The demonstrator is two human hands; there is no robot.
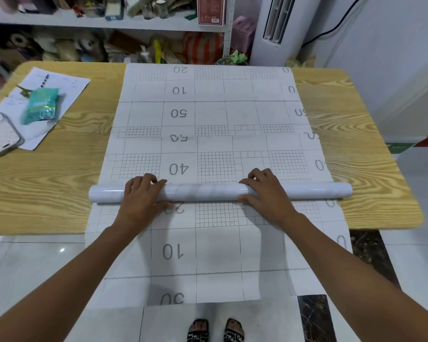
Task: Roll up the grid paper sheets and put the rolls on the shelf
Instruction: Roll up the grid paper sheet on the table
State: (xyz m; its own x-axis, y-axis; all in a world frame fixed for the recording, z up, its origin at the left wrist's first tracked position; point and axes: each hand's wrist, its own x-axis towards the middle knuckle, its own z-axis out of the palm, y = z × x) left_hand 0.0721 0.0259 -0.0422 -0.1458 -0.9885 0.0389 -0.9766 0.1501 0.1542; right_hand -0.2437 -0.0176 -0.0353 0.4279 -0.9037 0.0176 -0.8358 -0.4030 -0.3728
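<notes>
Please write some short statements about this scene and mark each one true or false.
1. The left hand and the right hand both grip the roll. True.
2. The grid paper sheet is rolled up completely. False: much of it lies flat on the table beyond the roll.
3. A phone lies on the table at the person's left. True.
4. The teal packet lies on the grid paper sheet. False: it rests on a separate white paper, apart from the sheet.
5. The roll already lies on the shelf. False: it lies across the sheet on the table; the shelf is behind.
</notes>
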